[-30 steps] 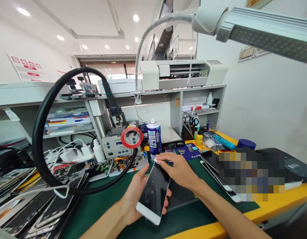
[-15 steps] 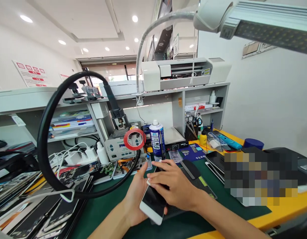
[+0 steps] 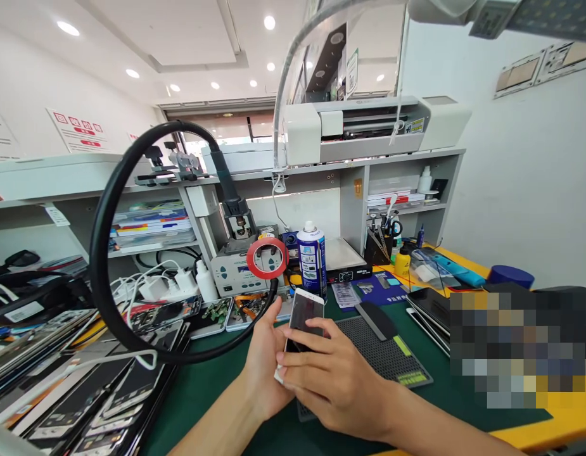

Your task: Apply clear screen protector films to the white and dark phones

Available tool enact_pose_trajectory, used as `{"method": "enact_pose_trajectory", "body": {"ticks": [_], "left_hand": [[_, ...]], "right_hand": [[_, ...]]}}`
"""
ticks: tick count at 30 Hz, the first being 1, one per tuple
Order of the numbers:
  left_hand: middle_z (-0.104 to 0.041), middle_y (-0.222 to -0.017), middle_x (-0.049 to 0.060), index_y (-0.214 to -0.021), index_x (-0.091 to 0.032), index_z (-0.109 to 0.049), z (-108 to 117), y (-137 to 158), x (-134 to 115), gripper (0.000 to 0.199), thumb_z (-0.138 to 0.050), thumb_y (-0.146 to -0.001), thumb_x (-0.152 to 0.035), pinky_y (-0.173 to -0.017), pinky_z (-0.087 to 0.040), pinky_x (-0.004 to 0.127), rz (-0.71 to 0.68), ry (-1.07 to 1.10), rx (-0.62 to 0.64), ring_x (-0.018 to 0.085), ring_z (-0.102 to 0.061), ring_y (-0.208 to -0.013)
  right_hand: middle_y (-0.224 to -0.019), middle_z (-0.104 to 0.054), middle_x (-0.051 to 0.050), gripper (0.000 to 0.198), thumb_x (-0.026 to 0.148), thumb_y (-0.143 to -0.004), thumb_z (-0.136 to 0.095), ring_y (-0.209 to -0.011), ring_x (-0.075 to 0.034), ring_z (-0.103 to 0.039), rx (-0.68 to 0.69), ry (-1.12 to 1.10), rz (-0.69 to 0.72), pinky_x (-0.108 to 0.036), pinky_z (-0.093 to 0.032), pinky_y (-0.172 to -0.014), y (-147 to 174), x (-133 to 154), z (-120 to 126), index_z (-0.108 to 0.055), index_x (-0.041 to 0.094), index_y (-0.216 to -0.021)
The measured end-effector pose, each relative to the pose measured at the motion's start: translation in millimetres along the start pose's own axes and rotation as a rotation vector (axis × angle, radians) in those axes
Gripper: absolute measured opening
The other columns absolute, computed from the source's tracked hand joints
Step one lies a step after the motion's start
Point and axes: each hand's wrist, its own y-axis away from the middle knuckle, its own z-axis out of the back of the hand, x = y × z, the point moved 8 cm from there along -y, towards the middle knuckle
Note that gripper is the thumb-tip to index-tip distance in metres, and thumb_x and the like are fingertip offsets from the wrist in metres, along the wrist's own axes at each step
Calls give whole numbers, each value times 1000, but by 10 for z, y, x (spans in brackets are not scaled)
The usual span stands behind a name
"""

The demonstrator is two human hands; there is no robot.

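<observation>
A white-framed smartphone point(image 3: 308, 309) with a dark screen leans in my left hand point(image 3: 267, 367), which closes around it from the left and below, thumb up along the edge. Across the lower half of the screen lie the bent fingers of my right hand point(image 3: 333, 373), covering that part. Some white shows at its fingertips; whether it is a small wipe or the phone's lower edge, I cannot tell. Under both hands a black perforated mat point(image 3: 382, 354) rests on the green work mat point(image 3: 216, 405).
Behind the phone stand a blue spray can point(image 3: 312, 259) and a hot-air station point(image 3: 233, 272) with red tape roll point(image 3: 251, 259) and a looping black hose point(image 3: 97, 266). Phone parts point(image 3: 107, 405) pile up at left. Several phones point(image 3: 428, 310) lie at right.
My right fingers have slid down the screen towards the phone's lower end, baring its top. The phone is turned more upright. The whole view has shifted slightly.
</observation>
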Motion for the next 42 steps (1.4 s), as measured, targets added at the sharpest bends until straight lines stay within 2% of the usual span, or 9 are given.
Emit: {"method": "enact_pose_trajectory", "body": {"ticks": [4,13,18,23,28,32,35,38,42], "left_hand": [[-63,-57,6,-77,-11,-66,21,0,-51,54,-40,-94,-55,-50,-46,24,-61,-3,-33,15,-61,-49],[-73,-87,17,-106,-1,-68,63,42,-143,59,-39,-95,-51,-72,-56,33,-165,-24,-152,26,-71,-80],[-72,-80,18,-107,2,-67,94,24,-226,58,-36,-97,-46,-64,-56,31,-184,0,-128,25,-70,-73],[-73,-90,19,-114,-2,-64,110,30,-380,47,-37,-97,-36,-51,-53,31,-257,13,-126,25,-71,-71],[-72,-94,21,-119,-2,-60,127,37,-503,44,-37,-96,-31,-61,-59,41,-307,-24,-142,28,-72,-75],[-70,-106,23,-127,-2,-55,112,101,-589,46,-35,-98,-32,-70,-60,45,-385,-10,-182,28,-72,-80],[-68,-112,23,-129,-4,-55,48,134,-598,48,-37,-98,-36,-74,-59,46,-415,-38,-129,27,-72,-80],[-68,-114,22,-129,-7,-57,-8,146,-562,49,-39,-98,-40,-77,-58,47,-418,-96,-72,28,-71,-82],[-71,-107,19,-126,-10,-60,-84,169,-495,49,-41,-97,-44,-73,-59,46,-422,-210,-55,29,-71,-84]], "right_hand": [[-107,-76,1,17,13,-91,-58,-119,-21,-60,-5,46,32,-42,-33,-108,-28,59,26,-65,21,-104],[-111,-75,-2,21,12,-89,-58,-115,-27,-63,8,176,78,-45,-42,-100,-10,109,9,-67,17,-107],[-112,-74,-4,22,12,-89,-57,-118,-28,-61,31,167,66,-47,-43,-100,15,45,27,-66,16,-109],[-111,-74,-5,25,10,-89,-57,-116,-26,-62,-3,155,16,-45,-43,-101,39,-74,113,-64,17,-112],[-107,-75,-7,31,6,-90,-52,-117,-23,-62,-27,136,1,-41,-44,-98,60,-160,198,-62,18,-117],[-97,-76,-7,24,12,-92,-50,-101,-22,-68,-15,58,-215,-36,-48,-86,119,-455,268,-67,21,-107],[-83,-74,-6,19,16,-88,-54,-76,-20,-68,175,100,-455,-31,-49,-71,254,-782,201,-72,22,-91],[-71,-70,-9,18,16,-83,-59,-67,-23,-64,307,202,-564,-32,-45,-61,370,-984,173,-72,19,-72],[-79,-71,-9,24,32,-90,-56,-73,-24,-65,233,127,-669,-32,-46,-60,355,-1035,233,-73,21,-77]]}}
